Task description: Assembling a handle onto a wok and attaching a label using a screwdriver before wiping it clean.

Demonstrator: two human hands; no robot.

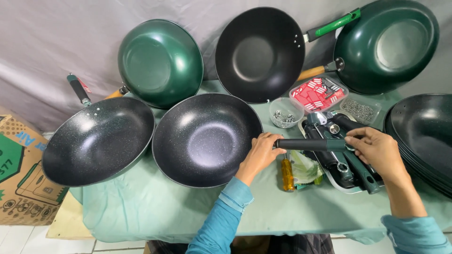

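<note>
Head view shows the left hand [258,155] closed on the rim of the speckled wok [206,138] on the green-clothed counter [155,207]. Right hand [376,150] grips a dark handle [310,144], held level against that rim, above a tray of handles [351,164].

1. L hand [260,153] grips rim of speckled black wok [206,138], w/ fingers also at near end of dark handle [310,144].
2. R hand [376,149] holds handle's far end; handle lies level btwn both hands.
3. Below handle: tray of spare handles [351,171], yellow screwdriver [287,175].
4. Bowl of screws [285,113] & red-white packet box [318,94] behind, on green-covered desk [155,207].
5. More woks stand around.
</note>
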